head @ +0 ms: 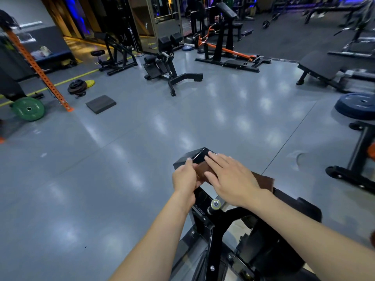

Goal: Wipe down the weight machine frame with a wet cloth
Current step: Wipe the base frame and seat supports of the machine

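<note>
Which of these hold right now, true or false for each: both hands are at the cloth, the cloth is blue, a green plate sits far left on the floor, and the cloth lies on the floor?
1. Both hands are at the cloth: true. The left hand grips the brown cloth and the right hand lies flat on it.
2. The cloth is blue: false, it is brown.
3. A green weight plate sits far left: true.
4. The cloth lies on the floor: false, it rests on the black machine frame.
</note>
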`<act>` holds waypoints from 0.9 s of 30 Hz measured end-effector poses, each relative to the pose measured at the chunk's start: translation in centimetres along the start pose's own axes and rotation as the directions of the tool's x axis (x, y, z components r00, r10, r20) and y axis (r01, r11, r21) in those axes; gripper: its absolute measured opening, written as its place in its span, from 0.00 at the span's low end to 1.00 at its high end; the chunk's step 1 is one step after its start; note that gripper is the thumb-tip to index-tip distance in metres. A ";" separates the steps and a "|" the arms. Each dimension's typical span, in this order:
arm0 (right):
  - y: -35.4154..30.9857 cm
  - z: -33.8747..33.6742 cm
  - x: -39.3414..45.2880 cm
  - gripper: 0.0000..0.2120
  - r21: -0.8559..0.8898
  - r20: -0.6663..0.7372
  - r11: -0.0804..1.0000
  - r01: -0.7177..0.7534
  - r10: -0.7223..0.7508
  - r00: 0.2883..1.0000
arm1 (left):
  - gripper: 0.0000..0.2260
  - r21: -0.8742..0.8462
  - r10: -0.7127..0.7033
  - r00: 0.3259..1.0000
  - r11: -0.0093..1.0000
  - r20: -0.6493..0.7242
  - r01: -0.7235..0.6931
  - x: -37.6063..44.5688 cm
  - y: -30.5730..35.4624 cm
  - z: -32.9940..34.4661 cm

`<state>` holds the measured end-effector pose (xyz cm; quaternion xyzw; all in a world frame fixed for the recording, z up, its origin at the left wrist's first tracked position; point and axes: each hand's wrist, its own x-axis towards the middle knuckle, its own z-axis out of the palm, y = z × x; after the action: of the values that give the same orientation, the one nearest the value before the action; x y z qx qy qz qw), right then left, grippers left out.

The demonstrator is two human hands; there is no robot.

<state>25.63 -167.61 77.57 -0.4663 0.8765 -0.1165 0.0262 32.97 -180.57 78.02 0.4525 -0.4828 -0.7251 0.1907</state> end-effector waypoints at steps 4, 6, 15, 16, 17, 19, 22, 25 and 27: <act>-0.5 0.3 1.7 0.31 -0.048 -0.017 0.988 -0.150 0.149 0.989 | 0.11 0.050 0.138 0.987 0.990 -0.087 -0.134 0.2 -0.6 -1.3; -0.5 0.1 4.0 0.30 -0.048 -0.013 0.982 -0.183 0.182 0.983 | 0.13 0.091 0.168 0.984 0.983 -0.065 -0.162 0.3 -0.8 -1.6; -1.0 -1.3 1.4 0.28 0.053 0.017 0.988 -0.143 0.142 0.990 | 0.22 0.152 0.201 0.979 0.969 -0.044 -0.192 0.6 -1.1 -1.8; -0.7 -1.5 0.2 0.27 0.086 0.001 0.982 -0.166 0.166 0.986 | 0.23 0.194 0.223 0.974 0.958 -0.044 -0.211 0.9 -1.2 -1.7; -0.4 -1.6 -0.6 0.26 0.108 -0.009 0.977 -0.182 0.184 0.983 | 0.23 0.234 0.239 0.970 0.946 -0.041 -0.223 1.0 -1.3 -1.8; -0.2 -1.4 -1.1 0.26 0.101 -0.011 0.976 -0.194 0.196 0.980 | 0.25 0.338 0.259 0.966 0.911 -0.022 -0.237 1.2 -1.4 -2.5; -0.8 -0.7 1.0 0.28 0.072 -0.005 0.983 -0.169 0.170 0.985 | 0.28 0.450 0.271 0.962 0.857 0.026 -0.253 2.0 -1.0 -3.6; -2.0 0.1 5.1 0.27 0.089 -0.021 0.987 -0.136 0.138 0.990 | 0.29 0.491 0.276 0.961 0.833 0.035 -0.257 2.4 -0.3 -3.8; -2.9 0.4 7.7 0.26 0.085 -0.019 0.988 -0.125 0.127 0.992 | 0.29 0.528 0.294 0.955 0.807 0.028 -0.264 2.4 0.0 -3.7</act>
<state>23.70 -175.55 78.31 -0.4068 0.8989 -0.1571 0.0422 34.85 -184.25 76.41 0.4314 -0.7183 -0.5164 0.1771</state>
